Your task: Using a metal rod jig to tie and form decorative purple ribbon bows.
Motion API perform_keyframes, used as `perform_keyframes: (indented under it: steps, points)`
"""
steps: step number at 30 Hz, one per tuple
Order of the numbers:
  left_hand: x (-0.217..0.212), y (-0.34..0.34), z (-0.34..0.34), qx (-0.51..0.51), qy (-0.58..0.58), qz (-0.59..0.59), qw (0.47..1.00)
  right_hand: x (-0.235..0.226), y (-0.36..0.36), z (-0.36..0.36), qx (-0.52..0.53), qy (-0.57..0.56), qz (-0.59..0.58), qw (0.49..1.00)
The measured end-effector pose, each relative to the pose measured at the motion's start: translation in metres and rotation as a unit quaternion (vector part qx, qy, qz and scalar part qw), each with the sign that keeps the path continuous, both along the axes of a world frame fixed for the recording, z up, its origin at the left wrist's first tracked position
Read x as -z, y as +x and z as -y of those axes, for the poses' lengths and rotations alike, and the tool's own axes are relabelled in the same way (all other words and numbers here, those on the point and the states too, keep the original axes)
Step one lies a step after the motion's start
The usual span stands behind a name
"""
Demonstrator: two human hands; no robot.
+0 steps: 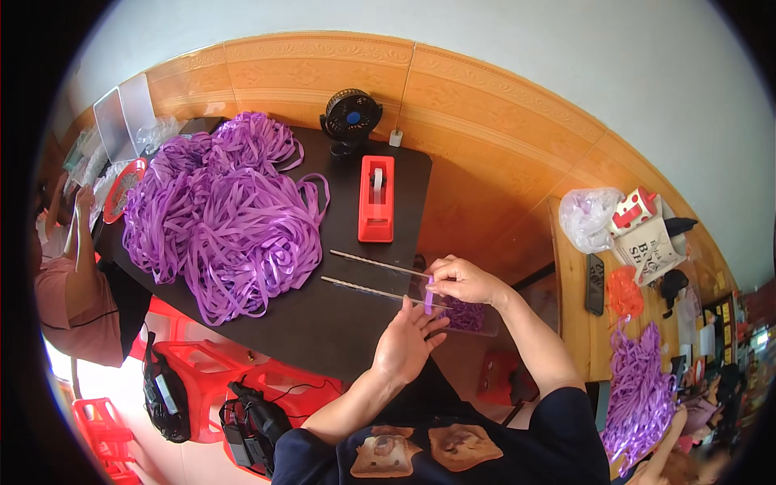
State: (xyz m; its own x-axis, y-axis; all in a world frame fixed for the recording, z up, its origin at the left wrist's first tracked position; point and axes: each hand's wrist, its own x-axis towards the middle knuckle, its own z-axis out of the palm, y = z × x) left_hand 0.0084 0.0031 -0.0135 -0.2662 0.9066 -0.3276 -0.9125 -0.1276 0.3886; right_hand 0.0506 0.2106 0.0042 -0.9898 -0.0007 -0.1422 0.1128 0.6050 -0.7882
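Here, the right hand [465, 279] pinches purple ribbon [429, 299].

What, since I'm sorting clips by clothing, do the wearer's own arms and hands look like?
Left hand and right hand are bare, with no gloves or watch showing; the forearms are bare too. The short, dark navy sleeves belong to a shirt with two bread-shaped prints.

A bare band of the dark counter [299, 339] offers passage along the near edge, between the purple ribbon heap [226, 218] and the left hand [402, 343]. The heap blocks the left side. Farther right, a narrow lane separates it from the red tape dispenser [377, 218]; the black fan [352, 117] stands beyond. Two thin rods [376, 263] obstruct the near right, a slim gap between them.
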Motion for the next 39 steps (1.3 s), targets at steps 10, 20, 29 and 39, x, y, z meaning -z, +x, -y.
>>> perform_keyframes:
  steps: [10,20,29,39]
  points:
    - [-0.001,0.001,0.0,-0.005,-0.011,0.002,1.0,-0.021,-0.008,0.045,0.22,0.159,0.034,0.962]
    - [-0.005,0.001,0.0,0.001,-0.004,0.018,1.0,-0.011,0.003,0.073,0.253,0.451,-0.074,0.853]
    - [-0.001,0.001,-0.001,0.011,-0.002,0.026,1.0,0.006,0.022,0.067,0.32,0.243,-0.16,0.902]
    - [-0.002,0.001,0.001,0.014,-0.001,0.006,1.0,0.035,0.05,0.05,0.319,-0.361,-0.144,0.864]
